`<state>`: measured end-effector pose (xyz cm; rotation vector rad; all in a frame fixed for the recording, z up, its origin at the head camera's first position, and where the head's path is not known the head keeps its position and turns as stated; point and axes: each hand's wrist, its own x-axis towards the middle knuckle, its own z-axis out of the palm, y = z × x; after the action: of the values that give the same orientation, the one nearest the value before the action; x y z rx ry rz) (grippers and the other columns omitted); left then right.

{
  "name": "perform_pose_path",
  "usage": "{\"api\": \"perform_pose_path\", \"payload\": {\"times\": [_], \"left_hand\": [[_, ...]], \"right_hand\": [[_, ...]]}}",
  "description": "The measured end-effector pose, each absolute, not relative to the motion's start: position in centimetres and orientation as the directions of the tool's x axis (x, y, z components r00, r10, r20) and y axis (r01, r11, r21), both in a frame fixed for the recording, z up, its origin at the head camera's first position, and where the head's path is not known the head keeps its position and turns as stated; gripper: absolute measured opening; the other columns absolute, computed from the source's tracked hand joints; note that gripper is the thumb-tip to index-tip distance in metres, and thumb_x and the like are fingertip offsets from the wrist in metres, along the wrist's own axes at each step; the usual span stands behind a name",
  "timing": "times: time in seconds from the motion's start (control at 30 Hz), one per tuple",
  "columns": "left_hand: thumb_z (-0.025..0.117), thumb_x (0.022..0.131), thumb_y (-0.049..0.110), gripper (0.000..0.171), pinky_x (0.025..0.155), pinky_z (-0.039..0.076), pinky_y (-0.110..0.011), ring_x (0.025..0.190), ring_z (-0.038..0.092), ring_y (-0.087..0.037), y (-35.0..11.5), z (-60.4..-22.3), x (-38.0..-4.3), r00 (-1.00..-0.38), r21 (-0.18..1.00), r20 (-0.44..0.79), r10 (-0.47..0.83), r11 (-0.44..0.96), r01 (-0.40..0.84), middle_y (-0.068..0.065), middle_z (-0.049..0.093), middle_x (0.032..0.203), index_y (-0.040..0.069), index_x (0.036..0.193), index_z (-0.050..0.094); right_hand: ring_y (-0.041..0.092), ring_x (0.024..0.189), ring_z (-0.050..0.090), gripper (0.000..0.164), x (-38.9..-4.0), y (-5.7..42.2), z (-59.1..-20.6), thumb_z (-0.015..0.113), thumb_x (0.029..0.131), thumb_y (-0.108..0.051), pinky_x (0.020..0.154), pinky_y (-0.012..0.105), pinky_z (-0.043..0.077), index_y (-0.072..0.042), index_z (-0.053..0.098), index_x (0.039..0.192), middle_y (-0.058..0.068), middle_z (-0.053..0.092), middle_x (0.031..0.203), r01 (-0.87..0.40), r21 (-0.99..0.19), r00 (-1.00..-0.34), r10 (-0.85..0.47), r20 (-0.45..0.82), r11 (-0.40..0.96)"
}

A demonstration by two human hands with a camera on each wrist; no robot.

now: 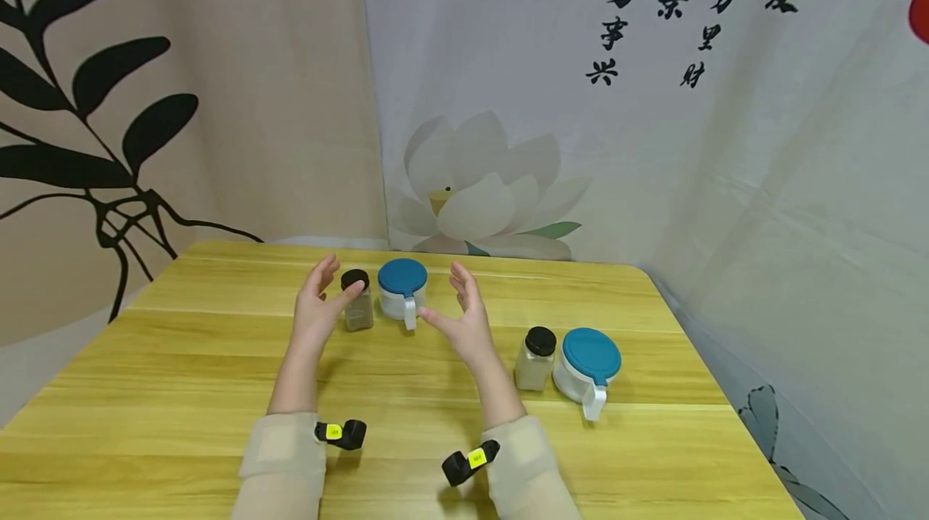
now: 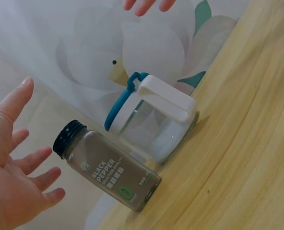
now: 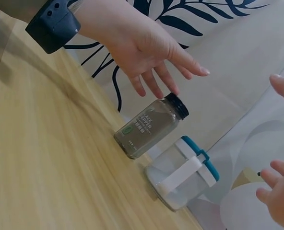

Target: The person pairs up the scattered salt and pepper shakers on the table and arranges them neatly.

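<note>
My left hand [image 1: 318, 310] is open beside a black pepper bottle [image 1: 359, 312], its fingers spread and its palm turned inward. The bottle is square and clear with a black cap; its "BLACK PEPPER" label [image 2: 108, 171] reads in the left wrist view. Right next to it stands a clear jar [image 3: 173, 175] with a blue lid [image 1: 402, 276] and a white handle. Just right of that jar, my right hand [image 1: 464, 322] is also open, thumb pointing toward the handle. Neither hand holds anything.
Closer to the right edge, a black-capped bottle [image 1: 533, 365] with pale contents stands by a second blue-lidded jar [image 1: 576, 381]. All stand on a yellow wooden table [image 1: 406, 415]. Printed cloth [image 1: 653, 181] hangs behind it. Each wrist wears a small black camera [image 1: 464, 463].
</note>
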<state>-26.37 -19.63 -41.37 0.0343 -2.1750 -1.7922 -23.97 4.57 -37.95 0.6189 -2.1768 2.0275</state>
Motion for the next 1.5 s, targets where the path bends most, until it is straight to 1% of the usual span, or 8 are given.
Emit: {"api": "perform_pose_path", "payload": {"times": [0.4, 0.57, 0.7, 0.9, 1.1, 1.2, 1.3, 1.5], "left_hand": [[0.073, 0.085, 0.038, 0.083, 0.111, 0.018, -0.046, 0.138, 0.025, -0.027, -19.4, -41.9, -26.6, -0.947, 0.964, 0.221, -0.232, 0.197, 0.177, -0.008, 0.035, 0.15, 0.016, 0.152, 0.027], [0.073, 0.086, 0.035, 0.082, 0.111, 0.018, -0.046, 0.138, 0.026, -0.027, -19.3, -42.3, -26.8, -0.947, 0.968, 0.217, -0.237, 0.177, 0.178, -0.009, 0.035, 0.15, 0.016, 0.152, 0.028], [0.073, 0.086, 0.033, 0.08, 0.111, 0.019, -0.046, 0.138, 0.027, -0.027, -19.3, -42.5, -27.0, -0.943, 0.969, 0.219, -0.25, 0.165, 0.182, -0.01, 0.036, 0.149, 0.017, 0.151, 0.03], [0.073, 0.087, 0.028, 0.077, 0.11, 0.02, -0.048, 0.136, 0.029, -0.029, -19.2, -42.9, -27.2, -0.939, 0.969, 0.221, -0.263, 0.166, 0.181, -0.01, 0.038, 0.148, 0.014, 0.15, 0.031], [0.073, 0.087, 0.024, 0.078, 0.11, 0.019, -0.049, 0.137, 0.027, -0.03, -19.1, -43.3, -27.5, -0.94, 0.973, 0.217, -0.264, 0.141, 0.185, -0.013, 0.035, 0.149, 0.012, 0.151, 0.029], [0.073, 0.087, 0.022, 0.078, 0.11, 0.018, -0.049, 0.138, 0.027, -0.03, -19.1, -43.6, -27.7, -0.939, 0.974, 0.217, -0.265, 0.128, 0.189, -0.013, 0.035, 0.15, 0.011, 0.151, 0.029], [0.073, 0.087, 0.022, 0.077, 0.11, 0.018, -0.048, 0.137, 0.027, -0.028, -19.0, -43.8, -27.9, -0.939, 0.975, 0.212, -0.27, 0.127, 0.183, -0.012, 0.035, 0.149, 0.012, 0.15, 0.03], [0.073, 0.087, 0.024, 0.077, 0.11, 0.019, -0.047, 0.137, 0.028, -0.028, -19.0, -44.0, -27.9, -0.938, 0.974, 0.209, -0.276, 0.144, 0.175, -0.011, 0.036, 0.149, 0.013, 0.151, 0.03]], "right_hand": [[0.037, 0.138, 0.023, 0.081, -25.0, 3.7, -38.7, 0.073, 0.084, -0.009, 0.112, 0.048, 0.017, -0.001, 0.024, 0.148, 0.018, 0.026, 0.151, -0.336, -0.942, -0.924, -0.193, 0.331, -0.004], [0.038, 0.137, 0.025, 0.081, -25.2, 3.4, -39.0, 0.073, 0.084, -0.01, 0.111, 0.049, 0.018, -0.001, 0.024, 0.148, 0.02, 0.027, 0.15, -0.329, -0.944, -0.929, -0.177, 0.325, -0.009], [0.039, 0.137, 0.026, 0.081, -25.5, 3.1, -39.2, 0.073, 0.084, -0.012, 0.111, 0.049, 0.019, -0.001, 0.025, 0.148, 0.02, 0.027, 0.15, -0.322, -0.947, -0.933, -0.171, 0.316, 0.006], [0.037, 0.136, 0.027, 0.079, -26.6, 2.7, -39.8, 0.073, 0.084, -0.008, 0.11, 0.05, 0.021, -0.001, 0.026, 0.148, 0.019, 0.028, 0.15, -0.298, -0.954, -0.942, -0.168, 0.289, 0.029], [0.035, 0.137, 0.028, 0.081, -28.8, 2.1, -42.4, 0.074, 0.084, -0.01, 0.11, 0.051, 0.02, -0.006, 0.026, 0.149, 0.016, 0.029, 0.15, -0.299, -0.954, -0.945, -0.146, 0.291, 0.031], [0.031, 0.137, 0.028, 0.082, -29.5, 1.9, -43.3, 0.075, 0.084, -0.015, 0.11, 0.048, 0.021, -0.011, 0.027, 0.149, 0.012, 0.029, 0.15, -0.298, -0.953, -0.948, -0.136, 0.289, 0.052], [0.03, 0.136, 0.03, 0.082, -29.7, 1.6, -43.7, 0.076, 0.083, -0.017, 0.109, 0.046, 0.023, -0.012, 0.027, 0.149, 0.011, 0.031, 0.149, -0.293, -0.953, -0.95, -0.136, 0.282, 0.073], [0.036, 0.136, 0.028, 0.083, -30.3, 1.2, -44.2, 0.077, 0.083, -0.017, 0.109, 0.05, 0.022, -0.012, 0.026, 0.149, 0.013, 0.03, 0.15, -0.277, -0.958, -0.954, -0.141, 0.265, 0.07]]}}
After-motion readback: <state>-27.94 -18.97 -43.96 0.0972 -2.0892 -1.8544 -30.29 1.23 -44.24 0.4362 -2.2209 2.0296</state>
